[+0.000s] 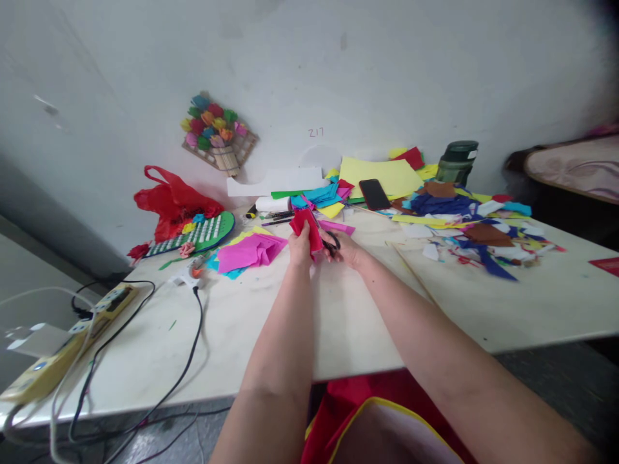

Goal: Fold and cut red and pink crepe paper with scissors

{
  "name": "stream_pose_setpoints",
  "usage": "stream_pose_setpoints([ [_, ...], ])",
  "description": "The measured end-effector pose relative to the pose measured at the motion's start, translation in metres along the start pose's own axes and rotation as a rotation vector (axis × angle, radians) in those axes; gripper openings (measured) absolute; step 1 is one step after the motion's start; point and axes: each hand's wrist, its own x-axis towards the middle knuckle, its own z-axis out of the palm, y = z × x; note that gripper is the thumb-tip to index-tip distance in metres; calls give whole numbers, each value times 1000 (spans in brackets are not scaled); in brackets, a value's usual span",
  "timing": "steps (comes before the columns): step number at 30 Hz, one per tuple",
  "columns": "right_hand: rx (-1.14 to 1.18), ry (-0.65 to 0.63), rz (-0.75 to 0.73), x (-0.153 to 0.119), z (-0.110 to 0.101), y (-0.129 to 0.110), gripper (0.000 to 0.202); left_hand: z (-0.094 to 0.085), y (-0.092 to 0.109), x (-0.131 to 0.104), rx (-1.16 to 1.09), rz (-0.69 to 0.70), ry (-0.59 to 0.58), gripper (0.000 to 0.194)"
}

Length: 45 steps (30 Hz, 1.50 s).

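Observation:
My left hand (300, 245) grips a piece of red paper (314, 238), thumb on top, above the middle of the table. Close on its right, my right hand (344, 252) is closed around the black handles of a pair of scissors (333, 243). The scissor blades are at the right edge of the red paper; whether they are apart or together is too small to tell. A pink paper strip (338, 227) lies just behind my hands. To the left is a stack of magenta paper (251, 252) with blue and yellow sheets beneath it.
A hot glue gun (192, 274) with a black cord and a power strip (72, 341) lie left. Behind are a red plastic bag (169, 200), a phone (374, 194) and yellow sheets (382, 171). Paper scraps (488, 233), a thin stick (418, 277) and a dark bottle (456, 163) are right.

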Motion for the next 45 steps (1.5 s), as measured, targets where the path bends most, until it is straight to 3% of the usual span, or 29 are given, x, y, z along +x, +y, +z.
stream_pose_setpoints([
  [12,-19,39,-34,0,-2,1,41,1,-3,-2,12,-36,-52,35],
  [45,26,77,-66,1,0,0,38,5,0,-5,-34,-68,-18,27],
])
